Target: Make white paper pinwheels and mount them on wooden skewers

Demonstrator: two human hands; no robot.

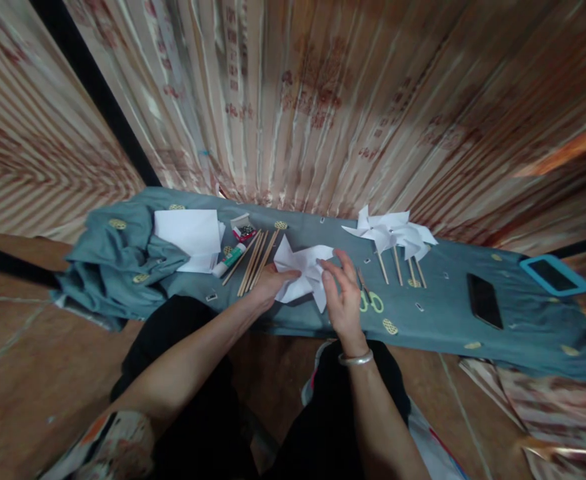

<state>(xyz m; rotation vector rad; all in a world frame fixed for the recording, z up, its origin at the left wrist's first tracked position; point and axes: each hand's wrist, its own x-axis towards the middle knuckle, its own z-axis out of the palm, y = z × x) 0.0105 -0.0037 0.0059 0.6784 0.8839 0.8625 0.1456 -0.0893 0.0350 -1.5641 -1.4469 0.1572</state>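
The left hand (271,283) grips the paper pinwheel (303,272), the right hand (343,297) unclearly so, and pressing hard could crease it.

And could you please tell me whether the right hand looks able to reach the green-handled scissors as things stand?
Probably yes: the scissors lie close beside the right hand, with nothing seen lying on them, though it would likely have to leave the paper pinwheel first.

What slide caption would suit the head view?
Left hand and right hand at a paper pinwheel, between wooden sticks and scissors.
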